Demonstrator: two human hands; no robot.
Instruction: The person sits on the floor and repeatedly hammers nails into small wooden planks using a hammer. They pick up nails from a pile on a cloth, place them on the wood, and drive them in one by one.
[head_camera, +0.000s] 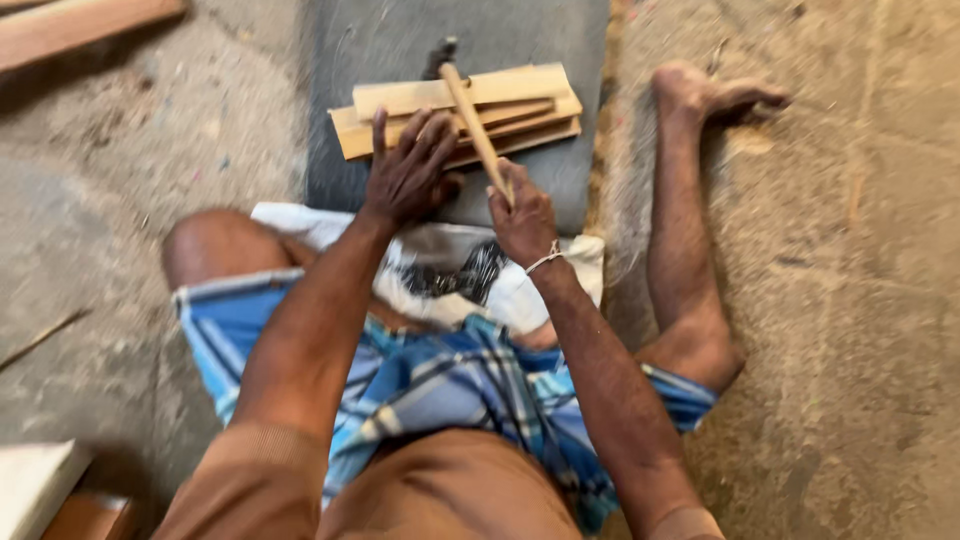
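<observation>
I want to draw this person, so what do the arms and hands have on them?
Both arms are bare from the upper arm down, with short brown sleeves at the shoulders. The right hand has a thin pale string band around its wrist. The left hand wears nothing: no gloves, rings or watch that I can see.

1. Wood strips (455, 112): pale bare wood, looking matt and unfinished.
2. Hammer (474, 120): wooden handle, dark metal head, dull.
3. Slab (370, 50) under the strips: grey, looking smooth and matt.
4. Floor (850, 300): showing rough and dusty.
5. Wrap (440, 390): checked blue cloth.
6. Bag (520, 290): white, holding dark metal nails (470, 272).
</observation>
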